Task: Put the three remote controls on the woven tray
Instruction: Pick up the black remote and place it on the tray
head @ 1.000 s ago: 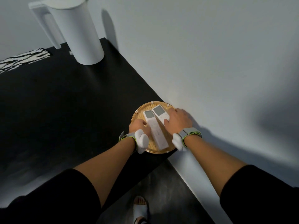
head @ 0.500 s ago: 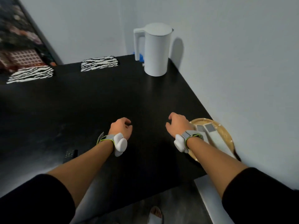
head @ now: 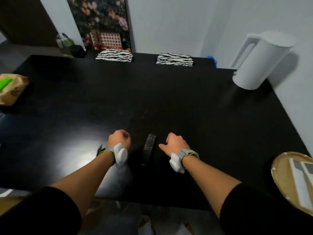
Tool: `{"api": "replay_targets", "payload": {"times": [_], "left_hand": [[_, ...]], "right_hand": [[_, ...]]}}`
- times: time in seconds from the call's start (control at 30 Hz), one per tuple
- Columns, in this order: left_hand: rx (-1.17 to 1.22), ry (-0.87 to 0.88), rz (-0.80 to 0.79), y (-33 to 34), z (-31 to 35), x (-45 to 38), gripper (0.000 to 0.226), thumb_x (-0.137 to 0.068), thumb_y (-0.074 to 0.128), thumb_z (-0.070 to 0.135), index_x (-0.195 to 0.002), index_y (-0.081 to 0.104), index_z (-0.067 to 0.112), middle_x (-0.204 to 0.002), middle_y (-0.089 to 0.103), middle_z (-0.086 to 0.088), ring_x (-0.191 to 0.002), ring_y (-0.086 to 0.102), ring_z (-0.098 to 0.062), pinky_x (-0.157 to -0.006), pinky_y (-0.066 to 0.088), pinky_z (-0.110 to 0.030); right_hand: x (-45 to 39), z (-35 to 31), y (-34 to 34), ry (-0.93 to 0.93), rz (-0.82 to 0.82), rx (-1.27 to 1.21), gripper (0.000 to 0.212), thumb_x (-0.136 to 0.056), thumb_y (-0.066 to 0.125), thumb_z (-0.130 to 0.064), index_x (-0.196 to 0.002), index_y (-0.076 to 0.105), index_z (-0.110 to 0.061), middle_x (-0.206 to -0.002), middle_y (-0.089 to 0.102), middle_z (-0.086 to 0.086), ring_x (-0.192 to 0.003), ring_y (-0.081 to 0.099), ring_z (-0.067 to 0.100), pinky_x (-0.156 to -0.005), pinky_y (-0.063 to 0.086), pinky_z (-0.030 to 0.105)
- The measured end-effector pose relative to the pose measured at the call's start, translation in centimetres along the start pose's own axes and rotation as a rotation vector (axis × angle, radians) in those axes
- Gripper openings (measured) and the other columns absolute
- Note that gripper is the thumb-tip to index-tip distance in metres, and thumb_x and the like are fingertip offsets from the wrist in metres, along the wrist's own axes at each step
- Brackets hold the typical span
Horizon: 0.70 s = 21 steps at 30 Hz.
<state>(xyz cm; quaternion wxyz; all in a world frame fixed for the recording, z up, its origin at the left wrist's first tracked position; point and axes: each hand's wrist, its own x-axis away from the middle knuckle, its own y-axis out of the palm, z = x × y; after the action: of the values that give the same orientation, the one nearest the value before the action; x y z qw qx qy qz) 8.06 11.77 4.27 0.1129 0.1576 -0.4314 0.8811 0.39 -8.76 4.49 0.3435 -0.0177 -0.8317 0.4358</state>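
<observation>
Brown paper bag (head: 11,89): sits at the counter's (head: 194,106) far left edge, a green item poking out; no part in the task.
Left hand (head: 118,139): curled loosely into a near-fist, holding nothing, hovering near the counter's front edge just left of the black remote.
Black remote (head: 149,147): lies flat between the two hands near the front edge, long axis running roughly front to back, buttons up; touching neither hand.
Right hand (head: 175,144): fingers bent under, thumb stretched toward the remote, empty.
White kettle (head: 257,61): stands at the far right corner, well apart from the action.
Woven tray (head: 281,182): at the front right corner, overhanging the edge a little by the look of it, cut off by the frame.
White remotes (head: 299,182): two lie side by side on the tray.
Progress: two of three appear placed; the black one is left.
Risk, grip: black on black gives poor contrast, so a pinch may land off-centre and the slim body may slip.
Risk, placement: the tray is already crowded and near the edge; setting the third down hard or sideways could nudge the tray or push a white remote off.
</observation>
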Motion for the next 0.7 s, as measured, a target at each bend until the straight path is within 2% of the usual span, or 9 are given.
{"api": "replay_targets", "payload": {"times": [0.13, 0.2, 0.3, 0.4, 0.57, 0.7], "left_hand": [[0.043, -0.011, -0.034, -0.5, -2.5, -0.8, 0.016, -0.082, 0.055, 0.024, -0.091, 0.068, 0.023, -0.1, 0.073, -0.012, -0.096, 0.066, -0.034, -0.082, 0.052, -0.035], [0.067, -0.015, -0.05, -0.2, -3.6, -1.3, 0.017, -0.083, 0.055, 0.023, -0.093, 0.069, 0.022, -0.101, 0.073, -0.013, -0.098, 0.066, -0.033, -0.086, 0.053, -0.037], [0.095, -0.016, -0.077, 0.5, -4.4, -1.4, 0.02, -0.084, 0.055, 0.023, -0.097, 0.069, 0.02, -0.102, 0.073, -0.012, -0.099, 0.065, -0.031, -0.088, 0.052, -0.035], [0.117, -0.017, -0.086, 0.9, -5.5, -2.0, 0.019, -0.084, 0.056, 0.022, -0.099, 0.068, 0.02, -0.101, 0.073, -0.011, -0.097, 0.067, -0.029, -0.085, 0.05, -0.03], [0.152, -0.011, -0.125, 1.2, -5.4, -2.4, 0.018, -0.084, 0.055, 0.023, -0.098, 0.067, 0.022, -0.094, 0.074, -0.009, -0.085, 0.07, -0.028, -0.081, 0.056, -0.036], [0.148, 0.024, -0.168, 2.0, -3.3, -2.4, 0.014, -0.085, 0.055, 0.023, -0.094, 0.066, 0.024, -0.086, 0.072, -0.005, -0.084, 0.07, -0.027, -0.076, 0.057, -0.034]], "right_hand": [[-1.3, -4.0, 3.6, 0.083, -0.036, 0.004, 0.08, -0.074, 0.066, -0.063, -0.13, 0.044, -0.011, -0.123, 0.059, 0.011, -0.109, 0.06, 0.033, -0.083, 0.052, 0.044], [-2.0, -5.4, 5.3, 0.155, -0.03, 0.023, 0.096, -0.066, 0.063, -0.074, -0.133, 0.041, -0.009, -0.128, 0.056, 0.012, -0.115, 0.056, 0.035, -0.09, 0.05, 0.047], [-2.7, -5.8, 6.7, 0.211, -0.024, 0.076, 0.106, -0.062, 0.06, -0.08, -0.137, 0.036, -0.009, -0.133, 0.052, 0.013, -0.12, 0.052, 0.037, -0.091, 0.047, 0.048], [-3.6, -6.0, 7.7, 0.229, -0.021, 0.123, 0.097, -0.067, 0.068, -0.065, -0.138, 0.032, -0.009, -0.135, 0.048, 0.013, -0.121, 0.049, 0.038, -0.089, 0.044, 0.049], [-3.5, -4.4, 7.3, 0.157, 0.09, 0.096, 0.058, -0.077, 0.068, -0.031, -0.124, 0.042, -0.007, -0.123, 0.057, 0.015, -0.109, 0.058, 0.038, -0.083, 0.051, 0.044], [-3.1, -1.5, 5.7, 0.105, 0.141, 0.145, 0.047, -0.082, 0.064, -0.021, -0.122, 0.043, -0.007, -0.122, 0.056, 0.015, -0.108, 0.059, 0.039, -0.079, 0.049, 0.043]]}}
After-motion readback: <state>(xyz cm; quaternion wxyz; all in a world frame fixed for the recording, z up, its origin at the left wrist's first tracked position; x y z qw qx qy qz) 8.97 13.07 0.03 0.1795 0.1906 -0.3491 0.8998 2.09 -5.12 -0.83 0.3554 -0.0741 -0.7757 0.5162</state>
